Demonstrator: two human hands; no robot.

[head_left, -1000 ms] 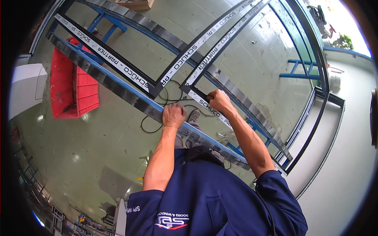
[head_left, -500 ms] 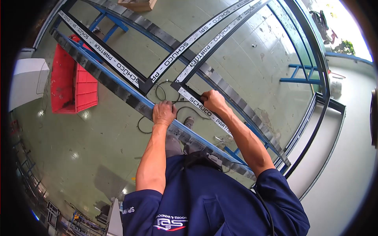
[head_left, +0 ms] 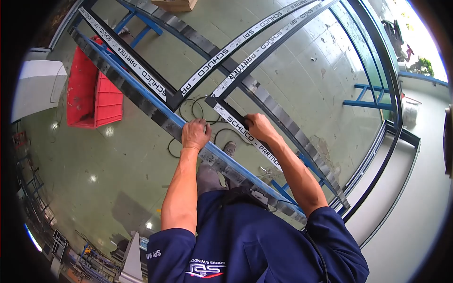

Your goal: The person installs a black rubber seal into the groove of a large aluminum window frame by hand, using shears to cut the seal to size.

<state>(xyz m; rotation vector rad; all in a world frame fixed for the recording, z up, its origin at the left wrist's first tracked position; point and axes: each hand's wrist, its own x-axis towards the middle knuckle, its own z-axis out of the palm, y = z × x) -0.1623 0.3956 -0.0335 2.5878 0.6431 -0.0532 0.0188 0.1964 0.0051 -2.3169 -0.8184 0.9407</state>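
My left hand (head_left: 195, 134) has its fingers curled over the blue-topped rail (head_left: 226, 160) of a work stand. My right hand (head_left: 261, 127) is closed at the inner edge of a dark window frame (head_left: 247, 134), which carries white tape printed with "SCHUCO - PARTNER". The fingertips press against the dark edge, and anything small between them is hidden. To the left, a second taped frame (head_left: 132, 66) lies across the stand's rails, its corner near my left hand.
A second, dark-padded rail (head_left: 278, 113) runs behind the frames. Red bin (head_left: 108, 101) on the floor at left; black cable (head_left: 191, 111) looped below the frames. Blue trestle (head_left: 368, 96) and large dark frame (head_left: 395, 94) at right. A cardboard box (head_left: 174, 4) sits at the top.
The view has shifted slightly, so the bin and frames appear a little further right and up. Both hands stay at nearly the same places on the rail and frame.
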